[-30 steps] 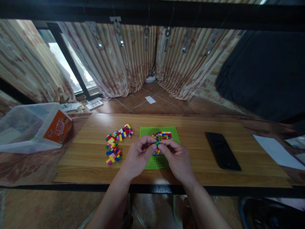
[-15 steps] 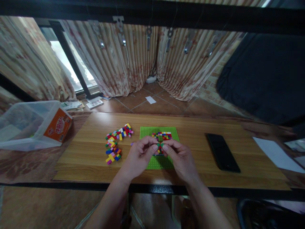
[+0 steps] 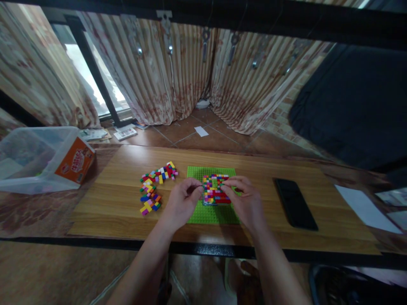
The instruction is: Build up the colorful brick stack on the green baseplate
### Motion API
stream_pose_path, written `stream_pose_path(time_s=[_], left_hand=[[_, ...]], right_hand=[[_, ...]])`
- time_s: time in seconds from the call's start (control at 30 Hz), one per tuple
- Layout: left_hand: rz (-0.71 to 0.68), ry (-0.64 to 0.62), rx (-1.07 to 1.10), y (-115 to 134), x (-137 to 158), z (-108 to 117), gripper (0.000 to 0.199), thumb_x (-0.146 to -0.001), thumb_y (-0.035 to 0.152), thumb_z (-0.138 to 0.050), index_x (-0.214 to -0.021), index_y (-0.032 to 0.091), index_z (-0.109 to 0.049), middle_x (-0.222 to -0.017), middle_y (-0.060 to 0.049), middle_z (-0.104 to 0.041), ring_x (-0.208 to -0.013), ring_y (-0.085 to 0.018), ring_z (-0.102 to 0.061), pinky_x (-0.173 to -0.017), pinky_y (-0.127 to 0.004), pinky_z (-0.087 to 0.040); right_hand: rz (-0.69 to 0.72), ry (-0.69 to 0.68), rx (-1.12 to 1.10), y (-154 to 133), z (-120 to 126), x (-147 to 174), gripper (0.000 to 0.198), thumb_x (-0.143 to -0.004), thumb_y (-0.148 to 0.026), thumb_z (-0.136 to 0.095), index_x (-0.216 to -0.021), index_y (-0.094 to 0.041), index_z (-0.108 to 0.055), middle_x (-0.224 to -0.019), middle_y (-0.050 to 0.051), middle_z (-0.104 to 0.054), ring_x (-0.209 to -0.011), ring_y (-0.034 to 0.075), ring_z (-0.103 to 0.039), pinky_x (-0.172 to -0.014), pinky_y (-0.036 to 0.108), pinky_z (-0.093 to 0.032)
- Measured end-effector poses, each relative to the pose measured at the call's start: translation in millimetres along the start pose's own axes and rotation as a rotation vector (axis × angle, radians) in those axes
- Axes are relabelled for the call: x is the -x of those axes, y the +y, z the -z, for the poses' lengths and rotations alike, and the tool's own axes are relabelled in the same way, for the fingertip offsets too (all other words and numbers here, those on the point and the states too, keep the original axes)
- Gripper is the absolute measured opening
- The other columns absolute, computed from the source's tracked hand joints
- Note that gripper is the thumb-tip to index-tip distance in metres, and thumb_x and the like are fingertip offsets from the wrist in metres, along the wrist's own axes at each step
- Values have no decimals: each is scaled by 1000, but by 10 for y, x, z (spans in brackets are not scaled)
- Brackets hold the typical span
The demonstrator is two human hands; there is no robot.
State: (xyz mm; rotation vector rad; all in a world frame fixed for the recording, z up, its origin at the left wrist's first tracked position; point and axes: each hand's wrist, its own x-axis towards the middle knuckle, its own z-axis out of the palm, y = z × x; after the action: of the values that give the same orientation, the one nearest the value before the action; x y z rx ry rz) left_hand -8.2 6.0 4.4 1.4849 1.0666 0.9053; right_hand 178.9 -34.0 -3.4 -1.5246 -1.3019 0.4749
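Note:
A block of multicoloured toy bricks (image 3: 216, 197) sits on a green studded baseplate (image 3: 197, 215) in front of me. My left hand (image 3: 184, 199) is at the block's left edge, thumb and forefinger pinched on a small green brick, mostly hidden by the fingertips. Over the right part of the block, my right hand (image 3: 244, 197) pinches another small green brick, also largely covered. Within the block, a patch of green studs shows between the coloured bricks. Left of the baseplate lies a curved pile of loose bricks (image 3: 148, 192) in many colours.
A black phone (image 3: 295, 203) lies right of the baseplate on the wooden board (image 3: 104, 212). A clear plastic bin (image 3: 38, 161) with an orange label stands at the far left. White paper (image 3: 365, 207) lies at the right. Metal clips hang from a dark bar above.
My hands have moved apart from their meeting point above the block, left hand to the left, right hand to the right. More of the brick block shows between them. The view has shifted slightly.

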Motion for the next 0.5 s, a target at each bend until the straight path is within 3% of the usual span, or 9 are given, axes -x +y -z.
stream_pose_path(time_s=[0.17,0.5], left_hand=[[-6,-12,-22,16,0,18,15,-84,29,-56,-79,16,-62,-68,1,-56,-64,-13,-53,-60,-25,-42],[-13,-39,-58,25,28,50,14,-85,28,-54,-79,16,-61,-66,2,-55,-63,-13,-53,-58,-24,-37]], right_hand=[[56,3,112,-15,-44,-12,9,-82,-31,-69,-81,-26,-77,-101,5,-65,-99,23,-63,-92,41,-47],[149,-23,261,-82,-45,-34,12,-85,-25,-65,-78,-23,-74,-99,7,-64,-96,24,-61,-89,41,-47]])
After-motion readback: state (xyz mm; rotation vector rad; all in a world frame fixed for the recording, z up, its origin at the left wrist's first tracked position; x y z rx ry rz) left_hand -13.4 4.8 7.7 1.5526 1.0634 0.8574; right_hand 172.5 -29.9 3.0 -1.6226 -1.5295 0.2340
